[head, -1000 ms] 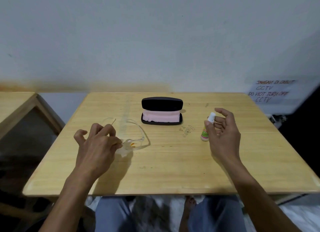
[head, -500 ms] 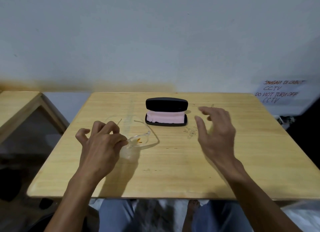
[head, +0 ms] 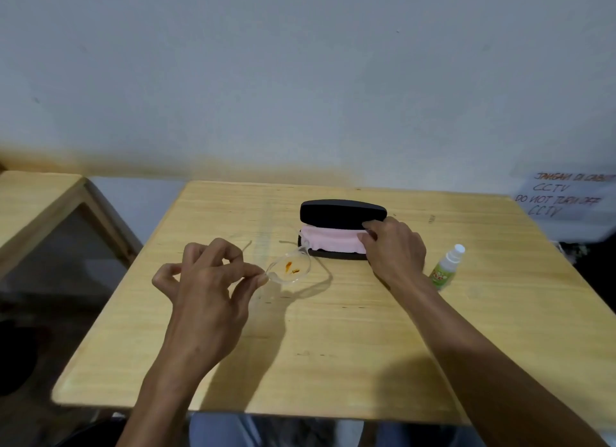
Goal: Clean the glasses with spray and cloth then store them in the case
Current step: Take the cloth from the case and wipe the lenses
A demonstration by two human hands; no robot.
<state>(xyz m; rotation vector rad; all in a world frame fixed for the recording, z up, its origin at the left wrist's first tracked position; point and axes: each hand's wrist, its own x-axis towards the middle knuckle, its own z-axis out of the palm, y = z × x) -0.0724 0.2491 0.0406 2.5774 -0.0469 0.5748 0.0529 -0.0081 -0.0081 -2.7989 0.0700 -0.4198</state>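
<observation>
Clear-framed glasses (head: 289, 269) with orange smears on one lens are held just above the wooden table (head: 333, 330). My left hand (head: 210, 280) pinches them at the lens's left edge. A black case (head: 342, 212) stands open at the table's far middle, with a pink cloth (head: 328, 237) lying inside it. My right hand (head: 393, 250) rests on the right end of the case, fingertips touching the pink cloth. A small white spray bottle with a green label (head: 446, 268) stands upright just right of that hand.
A second wooden table (head: 30, 200) sits at the left, separated by a gap. A white wall rises behind the table. A handwritten paper notice (head: 563, 196) hangs at the far right. My knees show below the near table edge.
My right hand let go of the spray bottle, which now stands on the table, and reached left to the open case and the pink cloth. My left hand kept holding the glasses.
</observation>
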